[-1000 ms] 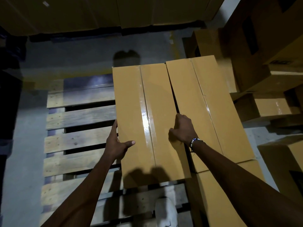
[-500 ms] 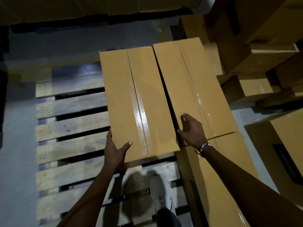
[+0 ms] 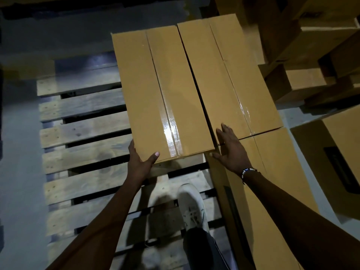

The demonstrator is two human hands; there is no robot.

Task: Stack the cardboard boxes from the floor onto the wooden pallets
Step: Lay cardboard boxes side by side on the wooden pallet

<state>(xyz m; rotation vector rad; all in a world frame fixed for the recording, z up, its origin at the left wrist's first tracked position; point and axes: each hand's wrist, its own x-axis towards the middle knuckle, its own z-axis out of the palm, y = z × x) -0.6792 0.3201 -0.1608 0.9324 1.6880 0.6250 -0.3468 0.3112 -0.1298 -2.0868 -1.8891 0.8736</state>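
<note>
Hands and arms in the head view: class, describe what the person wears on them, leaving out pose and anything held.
Both forearms are bare, with no sleeves and no gloves in view. The left hand shows no ring, watch or band. The right hand has a beaded bracelet at the wrist, dark beads mixed with white and at least one blue.

A long tan cardboard box [image 3: 155, 94] lies flat on the wooden pallet [image 3: 81, 131], its top flaps closed and sealed with a glossy strip of clear tape down the middle seam. Its right side sits tight against a second box [image 3: 231, 76] of the same kind, also taped. A third box [image 3: 272, 191] lies nearer, butted against the second box's near end. The pallet's pale slats run crosswise with dark gaps between. More boxes [image 3: 311, 61] are heaped at the right.
</note>
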